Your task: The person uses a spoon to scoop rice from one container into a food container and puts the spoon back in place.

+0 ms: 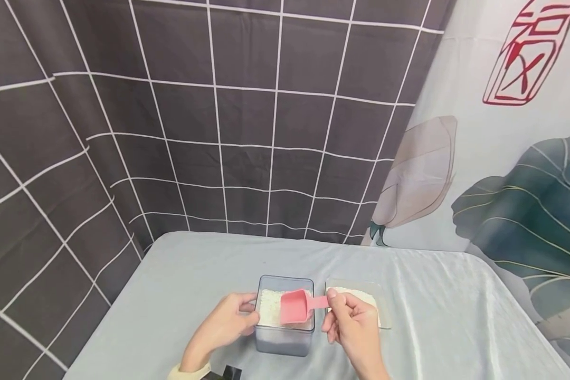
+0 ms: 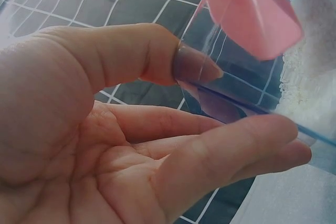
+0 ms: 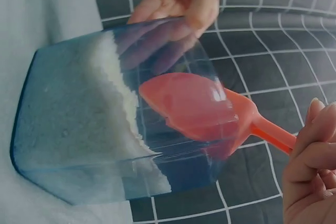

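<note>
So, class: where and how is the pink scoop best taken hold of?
Probably by the slim handle of the pink scoop, from the person's right, as the right hand does. The handle extends rightward past the blue-tinted container, while the wide bowl sits mostly within its walls, leaving less room to grip.

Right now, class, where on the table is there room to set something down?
Bare tablecloth lies right of the clear tray, left of the left hand, and behind the bin up to the gridded curtain. Crowded: between bin and tray, where the right hand holds the pink scoop.
</note>
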Demonstrator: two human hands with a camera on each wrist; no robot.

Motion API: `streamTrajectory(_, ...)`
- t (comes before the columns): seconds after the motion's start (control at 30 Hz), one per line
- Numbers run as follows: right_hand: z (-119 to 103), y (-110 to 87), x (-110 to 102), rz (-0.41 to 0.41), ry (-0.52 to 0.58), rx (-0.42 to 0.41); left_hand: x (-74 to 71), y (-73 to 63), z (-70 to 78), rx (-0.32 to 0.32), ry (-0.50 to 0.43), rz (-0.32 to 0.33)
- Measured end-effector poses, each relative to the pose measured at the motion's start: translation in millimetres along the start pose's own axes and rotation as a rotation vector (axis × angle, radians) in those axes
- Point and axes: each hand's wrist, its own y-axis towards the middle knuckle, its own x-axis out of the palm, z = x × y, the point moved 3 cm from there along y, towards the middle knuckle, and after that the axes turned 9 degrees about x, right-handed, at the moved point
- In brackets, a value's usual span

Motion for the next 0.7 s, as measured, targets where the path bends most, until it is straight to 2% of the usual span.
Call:
streamTrajectory(0.13, 4, -2.7, 4, 0.026, -0.073, -0.061, 0.1, 0.3, 0.7, 0.005, -0.014, 0.002)
streamTrajectory(0.27, 5, -5.3, 10, 0.023, -0.103, -0.146, -0.1, -0.2, 0.6, -0.007, -0.030, 0.008)
streamTrajectory(0.33, 0, -9.3, 15, 0.022, -0.122, -0.185, -0.5, -0.6, 0.2, -0.013, -0.032, 0.010)
streamTrajectory(0.43, 2, -11.0, 19, 0.017, -0.157, -0.216, -0.6, -1.2, -0.3, -0.023, -0.041, 0.012)
streamTrajectory(0.53, 12, -9.3, 22, -0.010, -0.180, -0.159, -0.2, -1.0, -1.3, -0.025, -0.041, 0.011)
streamTrajectory(0.63, 21, -5.4, 23, -0.058, -0.171, -0.054, -0.1, -0.2, -2.7, -0.023, -0.046, 0.012)
streamTrajectory(0.7, 22, -3.6, 23, -0.109, -0.124, 0.023, -0.3, 0.0, -2.9, -0.020, -0.052, 0.011)
